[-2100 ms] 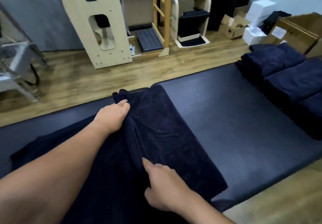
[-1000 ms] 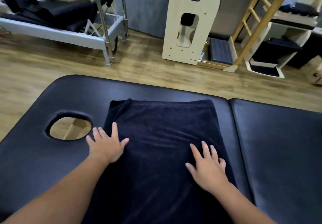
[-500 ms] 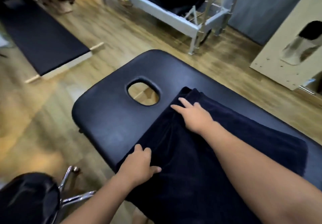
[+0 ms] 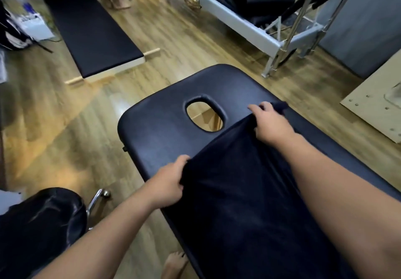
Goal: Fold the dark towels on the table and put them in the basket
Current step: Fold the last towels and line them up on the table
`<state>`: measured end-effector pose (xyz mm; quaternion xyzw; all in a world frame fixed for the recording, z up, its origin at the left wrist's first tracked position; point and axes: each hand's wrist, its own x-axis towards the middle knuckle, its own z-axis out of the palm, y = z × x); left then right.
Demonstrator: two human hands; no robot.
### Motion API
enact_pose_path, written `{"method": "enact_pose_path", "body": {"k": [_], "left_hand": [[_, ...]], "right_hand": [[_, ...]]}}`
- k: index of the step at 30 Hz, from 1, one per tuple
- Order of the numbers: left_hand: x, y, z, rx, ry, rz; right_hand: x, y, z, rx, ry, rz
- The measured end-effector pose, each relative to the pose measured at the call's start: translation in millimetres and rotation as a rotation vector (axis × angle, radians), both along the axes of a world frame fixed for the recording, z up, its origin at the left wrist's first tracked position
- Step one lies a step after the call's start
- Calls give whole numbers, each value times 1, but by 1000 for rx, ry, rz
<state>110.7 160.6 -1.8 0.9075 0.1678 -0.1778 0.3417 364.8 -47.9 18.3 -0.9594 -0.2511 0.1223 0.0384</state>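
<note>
A dark navy towel (image 4: 243, 192) lies along the black padded table (image 4: 156, 126), its end just short of the oval face hole (image 4: 205, 116). My left hand (image 4: 168, 183) pinches the towel's near corner at the table's near edge. My right hand (image 4: 271, 121) grips the far corner, and that end edge is lifted off the table between the two hands. No basket is in view.
A black stool with a chrome leg (image 4: 43, 224) stands at the lower left beside the table. A black floor mat (image 4: 91, 31) lies beyond on the wood floor. A metal-framed exercise bed (image 4: 249, 14) stands at the back, and a pale wooden panel (image 4: 377, 103) at the right.
My hands went from lying flat on the towel to gripping its two end corners near the face hole. The edge has risen off the table. My view has swung left.
</note>
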Motion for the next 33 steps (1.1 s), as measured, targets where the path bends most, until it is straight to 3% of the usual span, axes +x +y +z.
{"method": "enact_pose_path", "body": {"k": [2, 3, 6, 8, 12, 16, 19, 22, 24, 30, 33], "left_hand": [[-7, -9, -10, 353, 115, -276], [-10, -18, -12, 445, 82, -383], [-8, -40, -21, 399, -93, -671], [-2, -48, -31, 401, -48, -705], [28, -69, -35, 574, 10, -698], [69, -95, -36, 493, -122, -911], [99, -119, -39, 503, -126, -1044], [136, -145, -36, 503, -35, -1005], [159, -156, -34, 499, 38, -961], [204, -162, -35, 523, 107, -894], [214, -157, -29, 490, 138, -716]], "right_hand": [[-25, 10, -22, -66, 144, -38], [-42, 12, -36, -88, 164, -28], [-96, 6, -71, -46, 77, 33], [-122, -8, -78, -27, 44, -17], [-153, -66, -73, -48, 84, -393], [-175, -149, -70, -103, 130, -763], [-151, -203, -66, -92, 178, -905], [-125, -223, -55, -17, 241, -998], [-129, -211, -50, -37, 244, -944], [-228, -136, -55, -27, 242, -796], [-287, -120, -53, -58, 271, -747]]}}
